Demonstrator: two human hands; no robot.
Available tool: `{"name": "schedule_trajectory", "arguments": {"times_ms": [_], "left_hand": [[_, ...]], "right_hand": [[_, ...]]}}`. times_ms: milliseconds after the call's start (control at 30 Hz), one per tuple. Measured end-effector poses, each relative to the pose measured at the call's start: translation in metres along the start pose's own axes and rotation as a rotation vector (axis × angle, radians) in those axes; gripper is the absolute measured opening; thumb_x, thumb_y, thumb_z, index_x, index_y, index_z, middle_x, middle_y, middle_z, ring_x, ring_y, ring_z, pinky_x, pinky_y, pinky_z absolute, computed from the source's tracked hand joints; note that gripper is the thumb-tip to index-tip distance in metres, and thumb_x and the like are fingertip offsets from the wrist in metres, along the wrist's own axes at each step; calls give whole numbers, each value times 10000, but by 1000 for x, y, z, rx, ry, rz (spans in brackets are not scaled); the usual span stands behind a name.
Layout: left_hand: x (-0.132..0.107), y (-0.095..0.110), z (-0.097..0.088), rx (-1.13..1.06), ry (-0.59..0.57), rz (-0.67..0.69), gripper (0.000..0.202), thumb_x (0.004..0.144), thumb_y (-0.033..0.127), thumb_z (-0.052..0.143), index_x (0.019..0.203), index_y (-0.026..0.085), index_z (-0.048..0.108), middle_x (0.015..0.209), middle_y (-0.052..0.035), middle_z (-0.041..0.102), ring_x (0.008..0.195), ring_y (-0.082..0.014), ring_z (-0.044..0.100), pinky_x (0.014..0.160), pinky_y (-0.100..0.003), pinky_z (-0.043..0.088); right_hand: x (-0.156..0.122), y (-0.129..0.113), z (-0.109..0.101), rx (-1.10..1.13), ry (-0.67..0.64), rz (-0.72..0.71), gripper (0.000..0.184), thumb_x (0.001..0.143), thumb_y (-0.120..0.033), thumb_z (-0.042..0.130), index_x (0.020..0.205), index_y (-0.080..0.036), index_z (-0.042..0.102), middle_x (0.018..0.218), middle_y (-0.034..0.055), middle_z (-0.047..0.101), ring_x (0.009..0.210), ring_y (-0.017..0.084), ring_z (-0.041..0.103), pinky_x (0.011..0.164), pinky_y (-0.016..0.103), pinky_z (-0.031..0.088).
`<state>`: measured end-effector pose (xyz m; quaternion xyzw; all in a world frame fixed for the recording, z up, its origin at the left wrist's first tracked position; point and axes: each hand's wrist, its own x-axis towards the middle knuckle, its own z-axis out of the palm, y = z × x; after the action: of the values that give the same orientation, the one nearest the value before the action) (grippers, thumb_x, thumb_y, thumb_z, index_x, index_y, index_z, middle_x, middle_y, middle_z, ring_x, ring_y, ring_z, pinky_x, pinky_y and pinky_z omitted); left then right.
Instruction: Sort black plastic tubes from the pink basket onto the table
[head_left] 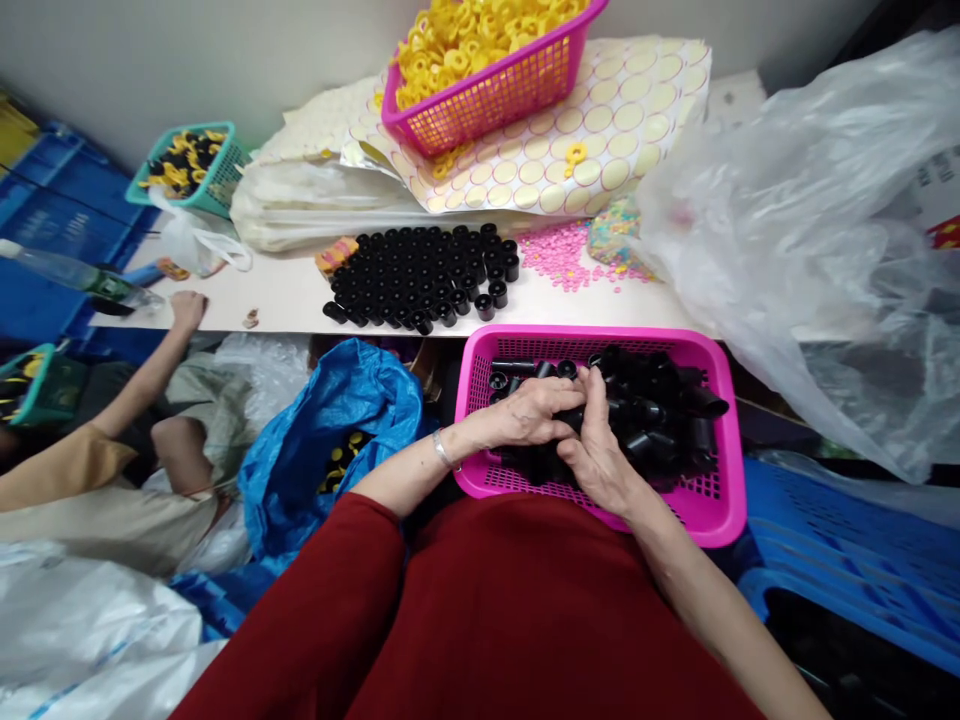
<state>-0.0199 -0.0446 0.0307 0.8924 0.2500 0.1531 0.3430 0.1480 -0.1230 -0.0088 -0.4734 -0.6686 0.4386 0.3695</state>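
Head view shows the left hand (534, 412) and right hand (604, 462) pinching black tubes (573, 417) between them, above the pink basket (733, 460), standing black caps (420, 275) at their eleven o'clock.

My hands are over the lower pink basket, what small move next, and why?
Probably pick one loose black part out of the lower pink basket and stand it beside the black pieces on the table: your left hand and right hand are together over the basket, and those pieces stand closely grouped.
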Motion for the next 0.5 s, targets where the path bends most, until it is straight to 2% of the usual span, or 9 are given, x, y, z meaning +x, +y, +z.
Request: {"name": "schedule_trajectory", "arguments": {"times_ms": [67,100,167,233,300,367,400,433,500], "left_hand": [[-6,1,-1,-9,54,-42,240,880,266,741,1087,147,716,1003,-114,712,946,-221,675,885,-358,582],[-10,-1,-3,-11,107,-71,255,867,284,764,1087,164,716,986,-98,719,928,-212,680,869,-355,593],[-22,-7,-8,0,280,-170,278,837,276,797,1092,218,706,989,-52,732,919,-191,698,846,-350,617],[-39,-18,-20,7,543,-337,294,805,231,814,1068,260,687,971,-4,743,896,-178,718,815,-362,635],[-62,-34,-39,-50,867,-509,282,780,200,821,1011,258,671,936,14,745,861,-171,724,787,-370,636],[-87,-54,-65,-148,1176,-603,259,775,196,818,968,228,647,938,0,736,855,-156,708,786,-356,620],[-101,-66,-80,-150,1283,-623,254,786,201,804,967,212,626,958,-9,722,858,-141,692,790,-341,607],[-114,-78,-96,-135,1390,-644,261,788,200,798,953,199,595,926,-3,695,843,-122,671,794,-319,593],[-140,-104,-126,-121,1717,-710,339,713,152,838,859,179,533,798,44,615,741,-83,616,740,-265,560]], "right_hand": [[3,5,-2,135,4,18,1121,832,-906,346,1653,-254,-49,1741,203,55,1614,357,112,1275,600,209],[5,7,-5,189,56,30,1072,840,-897,353,1650,-277,24,1732,195,129,1601,345,190,1258,580,278],[8,12,-13,236,214,77,899,882,-836,416,1593,-307,259,1648,174,353,1510,323,404,1169,533,443],[7,16,-24,205,348,136,671,913,-722,535,1435,-301,505,1469,138,556,1329,297,590,1046,492,554],[3,17,-34,162,402,163,488,889,-615,656,1240,-276,658,1324,106,640,1137,260,680,938,443,605],[-3,16,-41,145,410,161,387,845,-549,736,1101,-259,720,1247,90,670,1017,228,700,855,392,622],[-6,15,-42,143,411,162,361,830,-529,757,1064,-255,734,1222,85,680,987,220,702,832,378,624],[-9,14,-43,143,414,171,347,821,-516,767,1049,-255,742,1196,80,690,972,218,704,825,374,625],[-14,14,-44,150,422,202,340,812,-502,777,1048,-257,752,1152,70,706,950,217,710,832,379,627]]}}
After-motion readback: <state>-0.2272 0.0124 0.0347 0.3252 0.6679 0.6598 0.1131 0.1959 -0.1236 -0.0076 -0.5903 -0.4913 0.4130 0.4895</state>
